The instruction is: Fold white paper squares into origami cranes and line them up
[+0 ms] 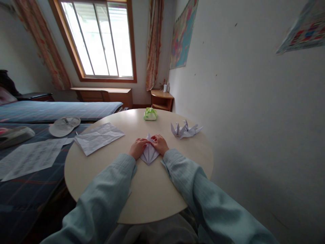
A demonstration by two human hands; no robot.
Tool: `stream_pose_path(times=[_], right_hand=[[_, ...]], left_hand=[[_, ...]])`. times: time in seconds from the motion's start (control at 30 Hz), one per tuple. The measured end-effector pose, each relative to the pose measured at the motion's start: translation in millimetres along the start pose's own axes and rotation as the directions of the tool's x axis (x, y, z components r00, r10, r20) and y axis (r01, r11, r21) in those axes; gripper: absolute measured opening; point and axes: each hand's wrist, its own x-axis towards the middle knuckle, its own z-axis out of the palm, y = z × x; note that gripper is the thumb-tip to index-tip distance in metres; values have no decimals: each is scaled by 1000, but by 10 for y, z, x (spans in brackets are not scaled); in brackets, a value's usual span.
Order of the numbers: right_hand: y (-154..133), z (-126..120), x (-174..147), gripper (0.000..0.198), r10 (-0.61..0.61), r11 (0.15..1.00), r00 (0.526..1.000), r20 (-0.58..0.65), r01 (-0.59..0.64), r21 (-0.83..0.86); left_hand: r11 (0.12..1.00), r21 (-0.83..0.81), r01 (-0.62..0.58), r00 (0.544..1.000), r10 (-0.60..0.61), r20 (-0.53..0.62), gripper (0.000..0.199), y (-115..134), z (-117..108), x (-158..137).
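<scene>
A partly folded sheet of white origami paper [149, 156] lies on the round table, its creases fanning from the near corner and a point rising at the far end. My left hand [138, 148] grips its left side with curled fingers. On the opposite side my right hand [159, 143] is closed on the paper near the upper point. Both sets of fingertips almost meet at the middle, and they cover part of the folds. Several folded paper cranes [186, 130] stand together to the right of my hands.
The round cream table [152, 200] carries creased white sheets [100, 135] at left and a green tissue pack [150, 114] at the far edge. A bed with a cap [64, 126] and printed paper [33, 157] adjoins its left side. A white wall [254, 118] stands close at right.
</scene>
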Motion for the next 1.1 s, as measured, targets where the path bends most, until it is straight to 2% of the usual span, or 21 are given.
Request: stream_pose_path(times=[0.1,0.43,1.1], right_hand=[[18,13,4,16,-26,998,999,28,28,-48],[37,17,6,37,-49,991,992,116,63,-116],[1,-30,-24,29,67,970,996,59,-51,-236]], left_hand=[[1000,-1,12,1000,-12,11,32,10,4,8],[999,-44,21,1000,-20,19,34,19,8,22],[985,-172,-10,997,24,78,35,168,-71,-1]])
